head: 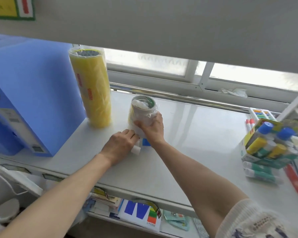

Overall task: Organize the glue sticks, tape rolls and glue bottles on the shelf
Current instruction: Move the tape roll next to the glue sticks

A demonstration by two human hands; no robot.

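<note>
Flanking held tape stack (pixel 142 114) — yellow tape column (pixel 93 90) left, glue box (pixel 265 145) right.

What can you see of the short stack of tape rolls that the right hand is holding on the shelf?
The short stack of tape rolls stands upright on the white shelf, to the right of the tall yellow tape stack and apart from it. It looks beige with a yellowish left edge, wrapped in clear, crinkled plastic film. Crumpled plastic and something green show in its hollow top. The right hand grips its lower front; the left hand lies at its base, over small white and blue items.
</note>
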